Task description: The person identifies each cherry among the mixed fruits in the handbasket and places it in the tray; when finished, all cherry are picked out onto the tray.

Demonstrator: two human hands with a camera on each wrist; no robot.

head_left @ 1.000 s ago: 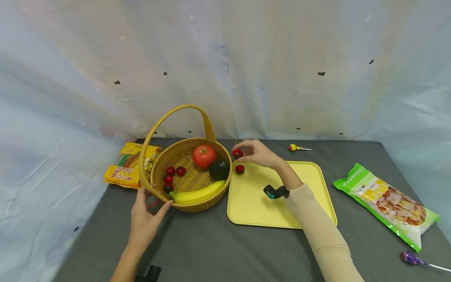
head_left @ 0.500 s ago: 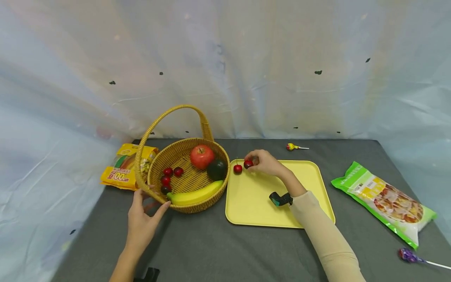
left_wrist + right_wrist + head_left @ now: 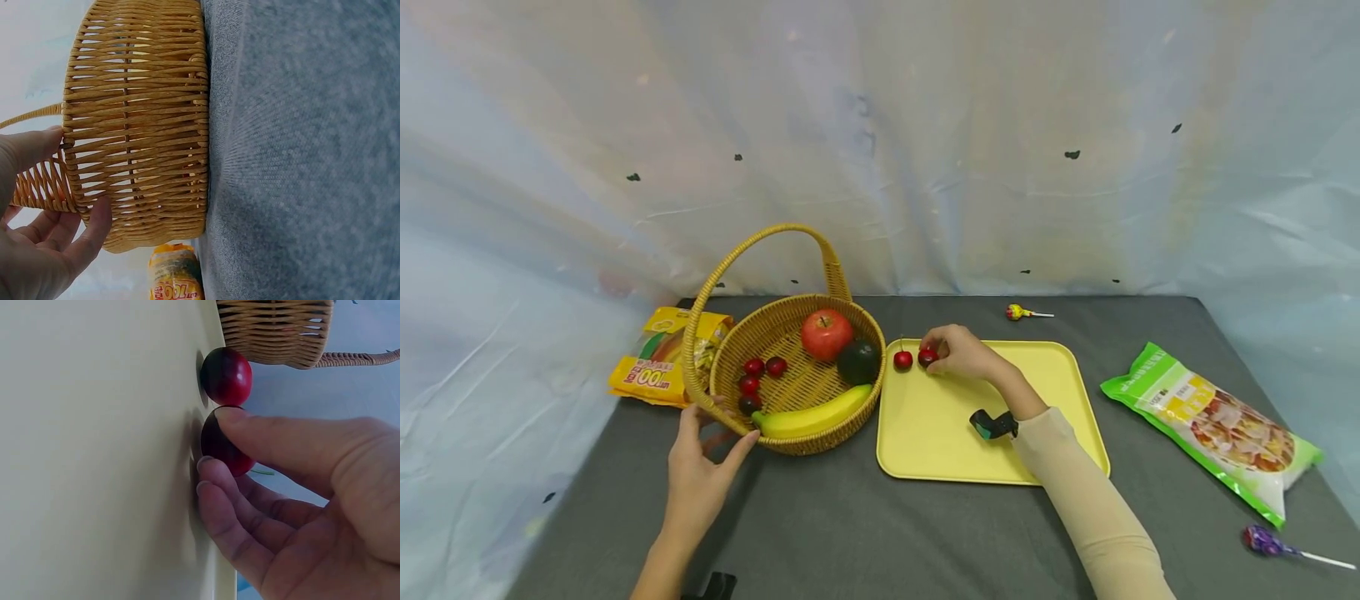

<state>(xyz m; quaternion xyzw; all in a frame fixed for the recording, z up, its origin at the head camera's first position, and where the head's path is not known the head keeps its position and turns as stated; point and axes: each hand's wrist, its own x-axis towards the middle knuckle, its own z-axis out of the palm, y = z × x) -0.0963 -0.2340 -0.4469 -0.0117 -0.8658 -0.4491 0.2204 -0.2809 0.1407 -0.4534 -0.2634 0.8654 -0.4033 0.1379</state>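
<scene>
My left hand point(image 3: 700, 475) grips the near-left rim of the wicker basket point(image 3: 137, 125), thumb on top and fingers around the foot of its handle. Inside the basket lie a red apple point(image 3: 826, 335), a dark green avocado point(image 3: 858, 362), a banana point(image 3: 816, 416) and several cherries point(image 3: 749, 384). Over the yellow tray's point(image 3: 955, 442) far-left corner, my right hand point(image 3: 962, 354) pinches a dark red cherry point(image 3: 220, 440) between thumb and fingers, close to the tray surface. Another cherry point(image 3: 902, 360) sits on the tray just left of it.
A yellow snack bag point(image 3: 658, 367) lies behind the basket's left side. Right of the tray is a green and white food bag point(image 3: 1217, 429). One yellow lollipop point(image 3: 1017, 312) lies beyond the tray, a purple lollipop point(image 3: 1266, 540) at the near right.
My right hand has carried its cherry from beside the basket's right rim rightward and down onto the tray's far-left corner. The left hand has stayed on the basket.
</scene>
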